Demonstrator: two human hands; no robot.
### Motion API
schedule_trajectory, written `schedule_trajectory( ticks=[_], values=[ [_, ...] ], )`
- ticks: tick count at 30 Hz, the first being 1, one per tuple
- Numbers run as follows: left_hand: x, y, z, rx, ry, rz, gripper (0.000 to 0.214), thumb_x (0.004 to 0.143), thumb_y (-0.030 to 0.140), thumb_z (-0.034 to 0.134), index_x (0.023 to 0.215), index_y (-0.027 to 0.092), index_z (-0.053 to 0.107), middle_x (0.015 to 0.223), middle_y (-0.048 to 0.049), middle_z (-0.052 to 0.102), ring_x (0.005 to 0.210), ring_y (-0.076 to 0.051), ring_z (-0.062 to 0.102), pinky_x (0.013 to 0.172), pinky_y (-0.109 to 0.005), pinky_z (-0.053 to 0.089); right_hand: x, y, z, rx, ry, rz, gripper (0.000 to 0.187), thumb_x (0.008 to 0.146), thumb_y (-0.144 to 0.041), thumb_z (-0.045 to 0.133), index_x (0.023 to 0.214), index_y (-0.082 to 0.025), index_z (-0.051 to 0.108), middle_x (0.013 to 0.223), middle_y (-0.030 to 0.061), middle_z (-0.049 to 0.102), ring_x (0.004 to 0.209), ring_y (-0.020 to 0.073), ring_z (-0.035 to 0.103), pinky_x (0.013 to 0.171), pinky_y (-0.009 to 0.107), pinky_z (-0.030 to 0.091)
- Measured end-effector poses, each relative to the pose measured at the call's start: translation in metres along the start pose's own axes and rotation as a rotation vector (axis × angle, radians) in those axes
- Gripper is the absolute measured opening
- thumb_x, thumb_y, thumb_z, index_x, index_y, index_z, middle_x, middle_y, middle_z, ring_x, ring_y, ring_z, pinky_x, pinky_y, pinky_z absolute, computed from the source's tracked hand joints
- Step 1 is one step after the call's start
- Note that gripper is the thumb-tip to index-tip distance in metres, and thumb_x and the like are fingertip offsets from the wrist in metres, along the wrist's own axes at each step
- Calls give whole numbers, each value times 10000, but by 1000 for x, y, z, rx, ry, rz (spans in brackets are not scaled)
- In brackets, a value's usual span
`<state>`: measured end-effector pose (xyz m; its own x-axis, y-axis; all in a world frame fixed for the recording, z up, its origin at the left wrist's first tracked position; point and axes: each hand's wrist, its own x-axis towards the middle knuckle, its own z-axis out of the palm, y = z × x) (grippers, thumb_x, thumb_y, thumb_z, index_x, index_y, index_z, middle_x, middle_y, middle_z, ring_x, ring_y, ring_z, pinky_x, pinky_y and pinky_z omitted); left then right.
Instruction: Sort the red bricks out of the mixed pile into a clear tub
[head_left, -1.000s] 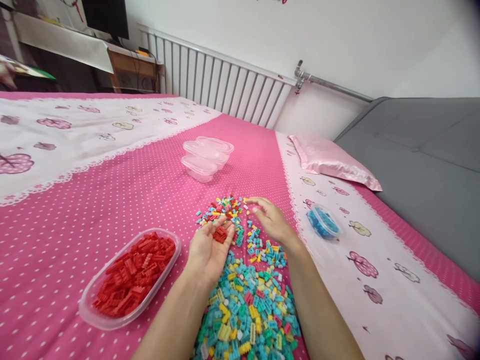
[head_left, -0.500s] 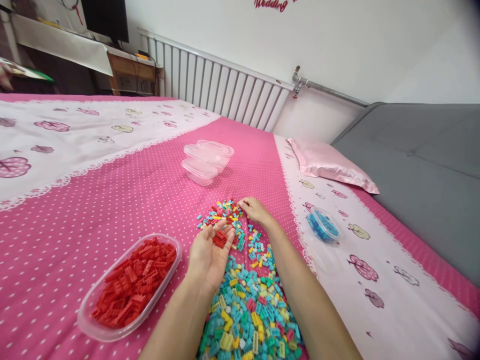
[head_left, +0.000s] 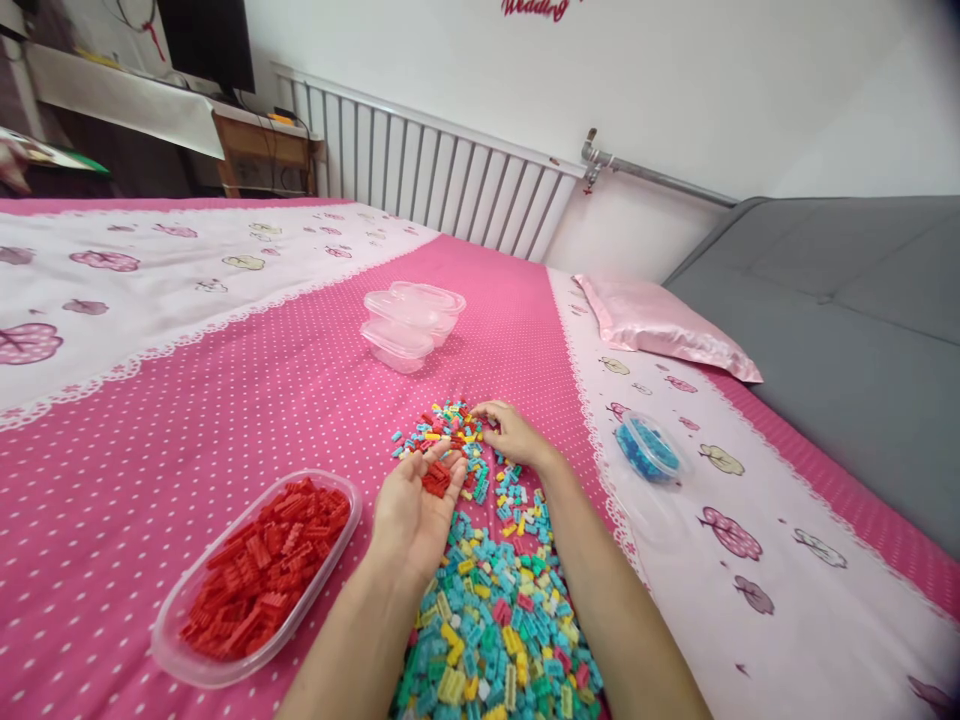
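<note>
A long pile of small coloured bricks (head_left: 499, 610) in blue, yellow, green and red lies on the pink dotted bedspread (head_left: 247, 400). My left hand (head_left: 411, 510) is palm up and cupped over the pile, with a few red bricks (head_left: 436, 478) resting on its fingers. My right hand (head_left: 513, 436) reaches to the far end of the pile, fingertips pinched down among the bricks there. To the left stands a clear oval tub of red bricks (head_left: 259, 560).
Stacked clear tubs (head_left: 411, 322) stand farther up the bed. A small round tub of blue bricks (head_left: 646, 447) sits to the right on the white border. A pink pillow (head_left: 660, 322) and a grey sofa (head_left: 847, 330) lie right; a radiator (head_left: 442, 180) lines the wall.
My right hand has moved forward from above the pile's middle to its far end and closed its fingers down among the bricks. My left hand has stayed cupped with the red bricks.
</note>
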<state>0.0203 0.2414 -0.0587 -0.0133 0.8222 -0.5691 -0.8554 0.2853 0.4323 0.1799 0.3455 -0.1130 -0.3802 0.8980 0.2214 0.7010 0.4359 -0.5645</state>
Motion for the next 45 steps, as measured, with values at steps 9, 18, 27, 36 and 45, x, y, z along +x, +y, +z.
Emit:
schedule_trajectory(
  ticks=[9, 18, 27, 36, 45],
  values=[
    [1, 1, 0, 2, 9, -25, 221, 865, 145, 339, 869, 125, 558, 828, -94, 579, 755, -130, 595, 659, -228, 545, -8, -1, -13, -156, 2, 100, 133, 726, -124, 551, 840, -155, 610, 851, 46, 599, 805, 157, 530, 738, 274, 403],
    [0, 1, 0, -10, 12, -7, 175, 862, 133, 353, 854, 116, 527, 917, -104, 580, 757, -126, 592, 685, -234, 543, -15, -12, -25, -23, -124, 139, 227, 754, -266, 586, 947, -156, 630, 907, 49, 633, 799, 148, 560, 732, 271, 425],
    [0, 1, -1, 0, 2, -15, 210, 876, 145, 338, 849, 114, 543, 917, -103, 575, 775, -123, 589, 691, -225, 539, -7, -9, -10, -141, -63, 112, 151, 708, -143, 564, 830, -152, 652, 827, 48, 622, 768, 149, 542, 729, 264, 411],
    [1, 1, -1, 3, 1, -6, 211, 871, 136, 342, 835, 108, 548, 918, -101, 584, 756, -123, 588, 677, -232, 544, -10, -15, -16, -145, -123, 133, 201, 727, -171, 565, 913, -150, 637, 909, 62, 620, 824, 154, 542, 752, 262, 400],
    [3, 0, -4, 11, -10, 11, 213, 871, 140, 343, 840, 95, 548, 949, -112, 586, 768, -136, 596, 692, -249, 544, -15, -14, -20, -170, -220, 306, 152, 706, -175, 569, 853, -160, 606, 801, 23, 630, 681, 123, 542, 604, 223, 385]
  ],
)
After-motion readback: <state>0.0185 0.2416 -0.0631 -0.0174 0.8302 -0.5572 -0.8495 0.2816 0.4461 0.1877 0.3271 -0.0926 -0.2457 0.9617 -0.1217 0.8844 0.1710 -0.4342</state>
